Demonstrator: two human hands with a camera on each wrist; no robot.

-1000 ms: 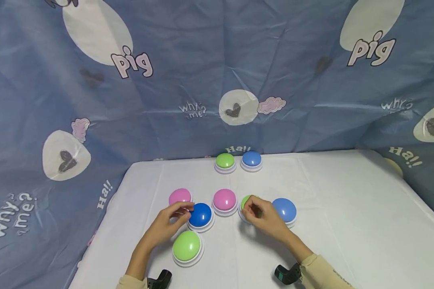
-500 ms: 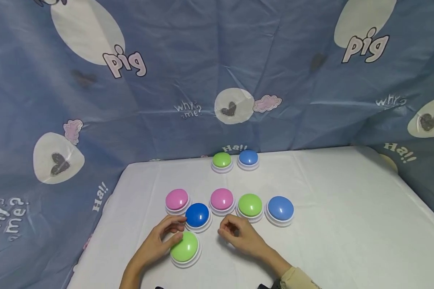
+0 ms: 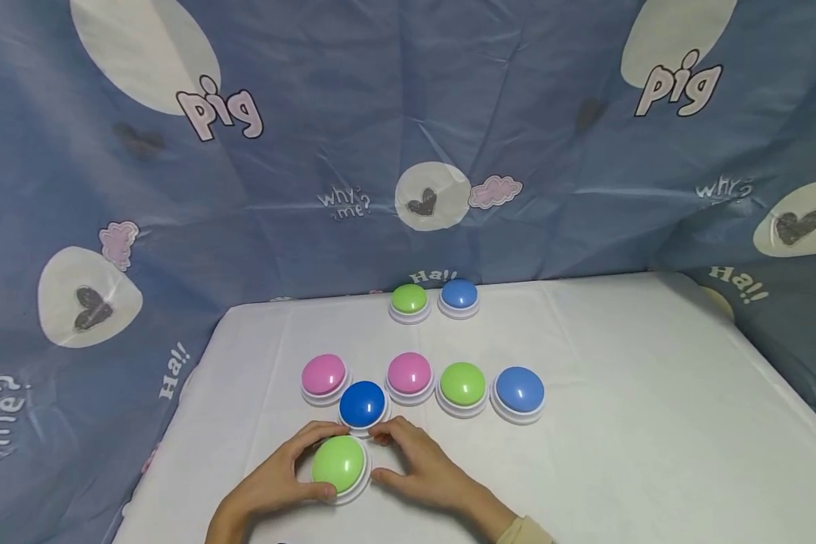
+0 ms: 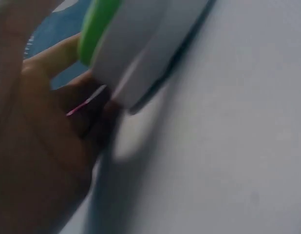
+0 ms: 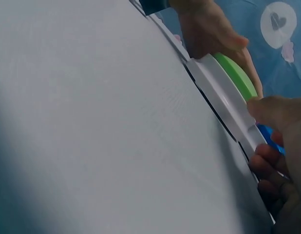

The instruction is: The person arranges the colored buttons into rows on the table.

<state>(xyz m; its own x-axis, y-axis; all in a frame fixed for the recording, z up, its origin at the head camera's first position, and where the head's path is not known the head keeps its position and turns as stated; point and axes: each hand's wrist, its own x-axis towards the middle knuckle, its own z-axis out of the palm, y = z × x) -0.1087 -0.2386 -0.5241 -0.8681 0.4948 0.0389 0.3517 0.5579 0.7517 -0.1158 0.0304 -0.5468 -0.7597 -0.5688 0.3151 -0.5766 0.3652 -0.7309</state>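
A green push button (image 3: 338,464) with a round white base lies near the front of the table, between both hands. My left hand (image 3: 272,472) holds it from the left, thumb at the front and fingers curved round the back. My right hand (image 3: 425,468) grips the right side of its rim with curved thumb and fingers. In the right wrist view, right-hand fingers (image 5: 265,163) lie along the white base. Just behind it sits a dark blue push button (image 3: 363,404), close to the fingertips of both hands.
Behind, a row holds two pink push buttons (image 3: 323,375) (image 3: 409,373), a green one (image 3: 462,384) and a lighter blue one (image 3: 520,390). At the back edge stand another green button (image 3: 409,299) and blue button (image 3: 459,294). A patterned blue cloth (image 3: 353,249) hangs behind the white table (image 3: 625,408).
My right hand has come left from the green button in the row to the front green button. The left hand has moved down from the dark blue button onto that same front button.
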